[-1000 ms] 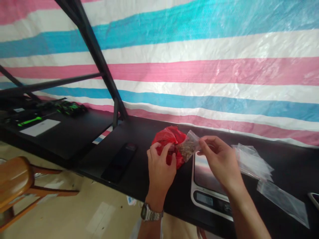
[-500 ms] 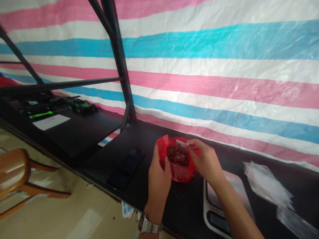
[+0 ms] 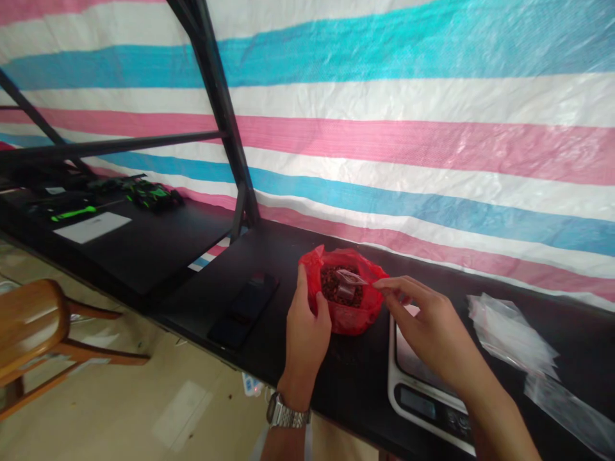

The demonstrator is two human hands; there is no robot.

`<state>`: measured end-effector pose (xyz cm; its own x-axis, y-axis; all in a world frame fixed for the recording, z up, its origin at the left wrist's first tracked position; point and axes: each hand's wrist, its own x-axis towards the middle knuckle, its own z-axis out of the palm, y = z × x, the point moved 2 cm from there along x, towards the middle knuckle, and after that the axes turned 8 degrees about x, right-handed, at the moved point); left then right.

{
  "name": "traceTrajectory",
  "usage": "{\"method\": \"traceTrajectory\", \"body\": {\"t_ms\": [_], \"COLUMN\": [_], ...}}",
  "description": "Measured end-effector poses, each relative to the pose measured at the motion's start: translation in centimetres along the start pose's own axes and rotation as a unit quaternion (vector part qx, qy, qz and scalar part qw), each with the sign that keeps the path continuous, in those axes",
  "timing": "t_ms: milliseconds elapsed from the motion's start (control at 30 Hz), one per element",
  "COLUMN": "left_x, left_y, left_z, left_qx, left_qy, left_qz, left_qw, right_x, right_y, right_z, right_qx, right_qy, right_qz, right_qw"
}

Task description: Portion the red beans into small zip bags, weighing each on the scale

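The red bag [image 3: 353, 320] stands open-mouthed on the black table [image 3: 283, 240], left of the kitchen scale [image 3: 396, 387] and right of the dark phone [image 3: 245, 310]; it contains loose brown pieces [image 3: 331, 278] and a small translucent object [image 3: 346, 292], whose nature cannot be established. The left hand [image 3: 310, 326] grasps the bag's left side, its thumb toward the near rim and its fingers along the outer wall. The right hand [image 3: 427, 317], above the scale's far part, has thumb and forefinger closed in a pinch on the right end of a small clear bag [image 3: 354, 278], whose other end lies over the mouth of the red bag. Assessment: the clear bag should be very light, limp and rather slippery, best taken by a top corner or one lip, with the pinch kept off the opening. The red bag is thin, creased film, probably soft and liable to sag or tear; its contents should give it modest weight at the base. Hold is best kept on the gathered rim, or beneath if lifted. Further flat clear bags [image 3: 512, 333] lie right of the scale.
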<state>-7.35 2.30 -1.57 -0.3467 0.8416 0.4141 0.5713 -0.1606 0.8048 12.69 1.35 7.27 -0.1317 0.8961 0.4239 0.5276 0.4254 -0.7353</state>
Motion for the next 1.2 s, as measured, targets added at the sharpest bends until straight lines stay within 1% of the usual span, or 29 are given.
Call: {"method": "traceTrajectory", "body": {"t_ms": [133, 267, 433, 533, 633, 767, 867, 1033, 1200], "left_x": [0.1, 0.1, 0.0, 0.1, 0.2, 0.3, 0.3, 0.4, 0.5], "left_y": [0.1, 0.1, -0.2, -0.2, 0.0, 0.0, -0.3, -0.3, -0.2], "left_z": [-0.2, -0.4, -0.6, -0.6, -0.7, -0.7, -0.5, -0.1, -0.1], "left_qx": [0.018, 0.033, 0.049, 0.063, 0.086, 0.075, 0.06, 0.035, 0.046], "left_qy": [0.0, 0.001, 0.013, 0.007, 0.003, 0.004, 0.016, 0.019, 0.025], "left_qz": [-0.006, -0.001, 0.001, -0.014, -0.034, -0.039, -0.025, 0.032, 0.044], "left_qw": [1.0, 0.999, 0.999, 0.998, 0.996, 0.996, 0.998, 0.999, 0.998], "right_x": [-0.2, -0.3, -0.5, -0.5, -0.5, -0.5, -0.8, -1.0, -1.1], "right_y": [-0.2, 0.5, 1.3, 1.4, 1.4, 1.8, 2.3, 3.1, 3.3], "right_z": [-0.8, -2.0, -4.2, -5.0, -5.3, -5.9, -6.5, -7.0, -7.1], "right_qx": [0.006, -0.007, -0.037, -0.049, -0.056, -0.07, -0.085, -0.094, -0.084], "right_qy": [-0.006, -0.001, 0.024, 0.035, 0.023, 0.002, -0.001, -0.009, -0.015], "right_qz": [0.002, 0.016, 0.038, 0.048, 0.048, 0.06, 0.074, 0.087, 0.089], "right_qw": [1.0, 1.0, 0.998, 0.997, 0.997, 0.996, 0.994, 0.992, 0.992]}}
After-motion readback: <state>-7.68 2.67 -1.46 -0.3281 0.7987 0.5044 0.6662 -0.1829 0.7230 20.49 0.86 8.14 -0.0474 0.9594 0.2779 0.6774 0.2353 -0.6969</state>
